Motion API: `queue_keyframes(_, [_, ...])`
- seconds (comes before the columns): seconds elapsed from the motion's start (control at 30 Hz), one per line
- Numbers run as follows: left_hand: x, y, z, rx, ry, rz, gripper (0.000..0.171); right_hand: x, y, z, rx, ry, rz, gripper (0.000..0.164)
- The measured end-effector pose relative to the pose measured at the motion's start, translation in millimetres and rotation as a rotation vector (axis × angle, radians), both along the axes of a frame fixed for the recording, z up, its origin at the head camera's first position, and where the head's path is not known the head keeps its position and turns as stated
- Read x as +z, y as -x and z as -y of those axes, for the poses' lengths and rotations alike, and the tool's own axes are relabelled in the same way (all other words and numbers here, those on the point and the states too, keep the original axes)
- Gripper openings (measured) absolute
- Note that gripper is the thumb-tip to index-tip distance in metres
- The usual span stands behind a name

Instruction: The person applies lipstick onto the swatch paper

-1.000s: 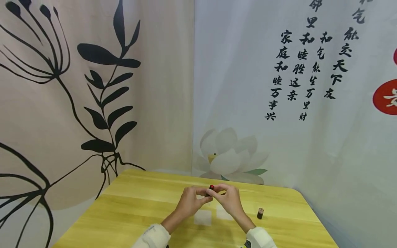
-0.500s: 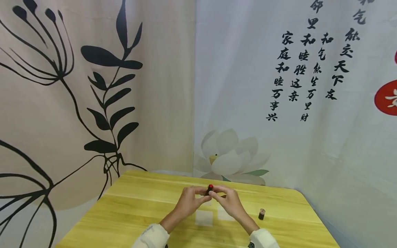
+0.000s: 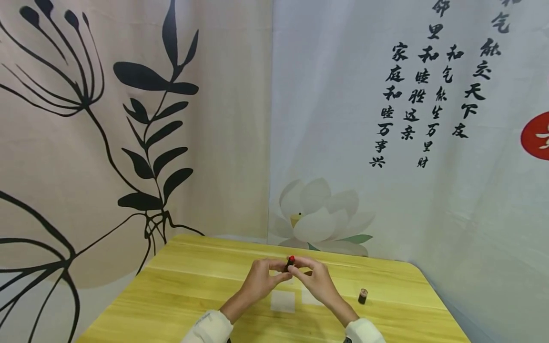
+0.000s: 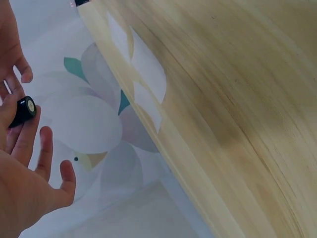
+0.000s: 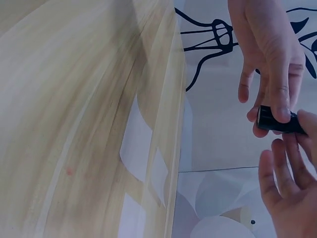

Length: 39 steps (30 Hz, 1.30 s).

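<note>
- Left hand [image 3: 259, 277] and right hand [image 3: 316, 279]: both pinching the same dark tube [image 3: 289, 264], thumbs and fingertips; neither free.
- Tube: between the hands, held above the table [image 3: 184, 286]; long axis near upright, slight rightward lean, red end up. Touching both, neither hand nearer.
- White squares [image 3: 283, 301]: on table, below hands.
- Small two-tone cylinder [image 3: 362, 296]: on table, right side, apart from fingers; right hand nearer.
</note>
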State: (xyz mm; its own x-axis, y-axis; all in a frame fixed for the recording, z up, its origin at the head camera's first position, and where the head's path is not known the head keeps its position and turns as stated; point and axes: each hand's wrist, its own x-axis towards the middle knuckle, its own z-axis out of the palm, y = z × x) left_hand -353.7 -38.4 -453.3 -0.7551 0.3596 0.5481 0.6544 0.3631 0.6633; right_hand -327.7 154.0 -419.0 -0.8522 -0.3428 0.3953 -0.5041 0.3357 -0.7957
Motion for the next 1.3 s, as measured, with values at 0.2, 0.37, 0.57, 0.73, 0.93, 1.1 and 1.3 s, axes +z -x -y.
queue_keyframes(0.2, [-1.7,0.3,-0.1,-0.022,-0.007,0.018,0.025,-0.4,-1.6,3.4,-0.053,0.004,-0.051,0.02])
queue_keyframes(0.37, [-2.1,-1.1,-0.5,-0.03,-0.009,0.012,0.026,-0.4,-4.6,4.5,-0.078,-0.007,-0.074,0.023])
queue_keyframes(0.57, [-2.8,-0.7,-0.2,-0.031,-0.013,0.019,0.027,-14.8,6.4,2.3,-0.067,-0.011,-0.053,0.024])
queue_keyframes(0.73, [-2.4,-2.1,-0.3,-0.046,-0.014,0.013,0.025,-30.9,21.2,0.5,-0.13,0.004,-0.074,0.021])
queue_keyframes(0.93, [-2.1,-2.0,0.1,-0.038,-0.017,0.014,0.027,-28.3,19.7,0.2,-0.113,-0.012,-0.069,0.023])
queue_keyframes(1.1, [-4.2,-0.8,0.3,-0.056,-0.023,0.012,0.026,-13.7,5.9,3.2,-0.099,0.006,-0.059,0.02])
queue_keyframes(1.3, [-4.9,0.8,0.8,-0.054,-0.016,-0.014,0.027,-20.4,13.4,2.1,-0.123,-0.004,-0.084,0.02])
